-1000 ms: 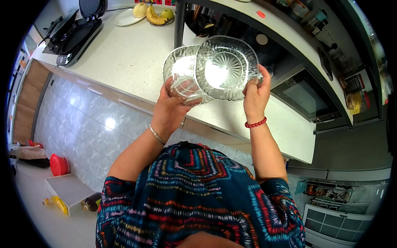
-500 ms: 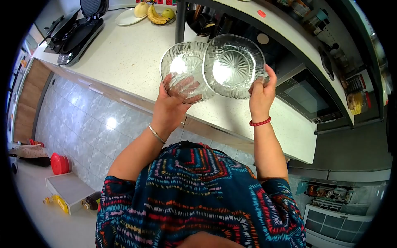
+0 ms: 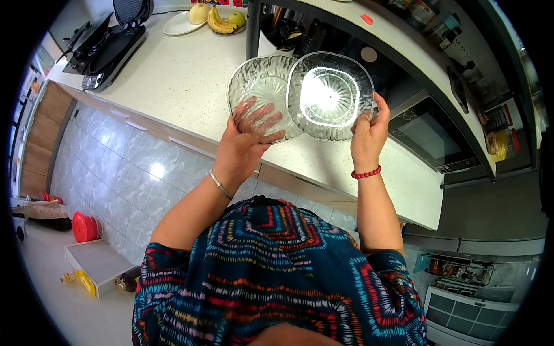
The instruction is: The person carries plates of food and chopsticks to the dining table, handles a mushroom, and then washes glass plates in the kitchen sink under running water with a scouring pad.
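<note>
Two clear patterned glass plates are held up above the counter. My left hand (image 3: 248,135) grips the left glass plate (image 3: 266,86) at its lower edge, with the fingers spread beneath it and visible through the glass. The right glass plate (image 3: 329,101) overlaps the left one's right side and shows a bright reflection. Its lower right edge is pinched between the thumb and fingers of my right hand (image 3: 370,128).
Below the plates runs the speckled counter (image 3: 184,86). At its back are a white plate (image 3: 178,24), bananas (image 3: 219,22) and a utensil holder (image 3: 277,40). An open electric griddle (image 3: 112,52) stands at left, a microwave (image 3: 433,135) under the shelf at right.
My right hand and the right plate have moved rightward, and less of the plates overlaps than a second ago. The bright reflection has changed to a squarish shape on the right plate.
</note>
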Demonstrator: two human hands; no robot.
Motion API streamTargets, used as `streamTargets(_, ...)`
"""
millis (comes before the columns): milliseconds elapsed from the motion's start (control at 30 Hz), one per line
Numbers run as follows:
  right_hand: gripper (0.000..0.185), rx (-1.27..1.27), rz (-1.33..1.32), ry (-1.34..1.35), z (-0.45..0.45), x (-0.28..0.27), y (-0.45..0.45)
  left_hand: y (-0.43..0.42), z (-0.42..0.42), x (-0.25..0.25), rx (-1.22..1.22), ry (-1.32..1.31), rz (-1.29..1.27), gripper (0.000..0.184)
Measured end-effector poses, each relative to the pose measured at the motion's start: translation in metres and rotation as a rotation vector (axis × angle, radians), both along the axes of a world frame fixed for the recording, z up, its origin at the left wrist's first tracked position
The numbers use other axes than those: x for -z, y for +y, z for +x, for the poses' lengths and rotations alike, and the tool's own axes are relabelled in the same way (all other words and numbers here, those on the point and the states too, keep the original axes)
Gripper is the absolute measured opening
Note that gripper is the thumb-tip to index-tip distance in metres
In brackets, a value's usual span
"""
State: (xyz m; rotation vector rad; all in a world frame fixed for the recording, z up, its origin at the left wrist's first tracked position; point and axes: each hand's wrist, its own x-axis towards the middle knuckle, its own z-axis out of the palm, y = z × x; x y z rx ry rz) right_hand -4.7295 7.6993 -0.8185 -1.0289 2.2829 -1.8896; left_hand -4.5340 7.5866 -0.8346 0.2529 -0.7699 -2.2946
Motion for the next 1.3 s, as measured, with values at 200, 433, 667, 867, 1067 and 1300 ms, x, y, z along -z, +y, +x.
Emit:
streamTargets(200, 0.036, -0.016, -0.036, 0.005, -0.002, 0.001, 0.001, 0.0, 0.0, -0.002, 0.012, -0.012, 0.047, 0.059)
streamTargets(433, 0.036, 0.01, -0.004, 0.003, -0.003, 0.004, 0.004, 0.001, -0.001, -0.001, -0.019, -0.035, 0.038, 0.056)
streamTargets(667, 0.037, 0.018, -0.003, -0.042, -0.011, 0.011, 0.005, -0.001, 0.001, 0.003, -0.107, -0.15, 0.097, 0.043)
streamTargets(867, 0.037, 0.023, 0.036, -0.07, -0.017, 0.017, 0.01, -0.008, 0.005, 0.011, -0.208, -0.311, 0.122, 0.032)
streamTargets(1067, 0.038, 0.001, 0.087, -0.072, -0.012, 0.016, 0.015, -0.013, 0.01, 0.014, -0.266, -0.418, 0.126, 0.021)
streamTargets(1300, 0.039, 0.043, 0.1, -0.028, -0.005, 0.01, 0.023, -0.025, 0.01, 0.016, -0.316, -0.484, 0.089, 0.018)
